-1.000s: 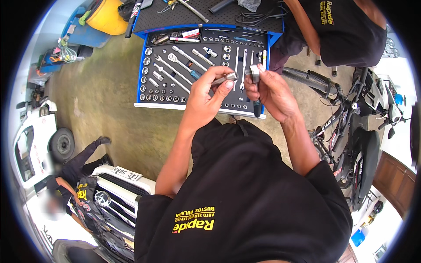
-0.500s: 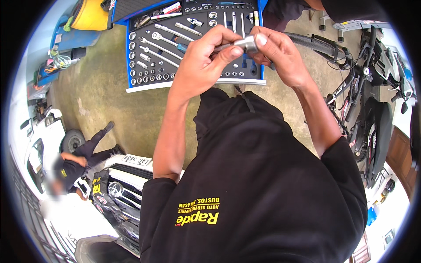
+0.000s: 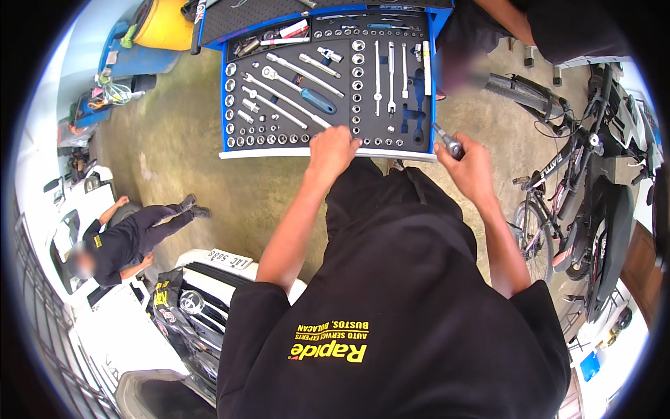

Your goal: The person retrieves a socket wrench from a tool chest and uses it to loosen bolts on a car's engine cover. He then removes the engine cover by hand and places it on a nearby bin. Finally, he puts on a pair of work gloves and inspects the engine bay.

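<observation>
My right hand (image 3: 466, 162) is closed round a ratchet (image 3: 453, 148) just off the drawer's right front corner. The ratchet's rounded metal part shows above my fingers, and a slim dark part points up and left. My left hand (image 3: 332, 151) reaches over the front edge of a blue tool drawer (image 3: 293, 152), fingers curled together at the front row of sockets (image 3: 283, 140). What those fingers hold, if anything, is hidden. In the dark foam lie a blue-handled ratchet (image 3: 317, 100), several long bars and more sockets. Blue cut-outs (image 3: 419, 87) show at the right.
Bicycles (image 3: 537, 105) and a motorcycle (image 3: 607, 230) stand to the right. A person (image 3: 125, 237) is beside a white vehicle (image 3: 216, 264) at the lower left. Another person's arm (image 3: 506, 17) shows at the top right. A yellow container (image 3: 164, 24) stands at the upper left.
My hands have parted from a metal tool held together above the drawer. The left came down to the front socket row; the right moved right and down with the ratchet.
</observation>
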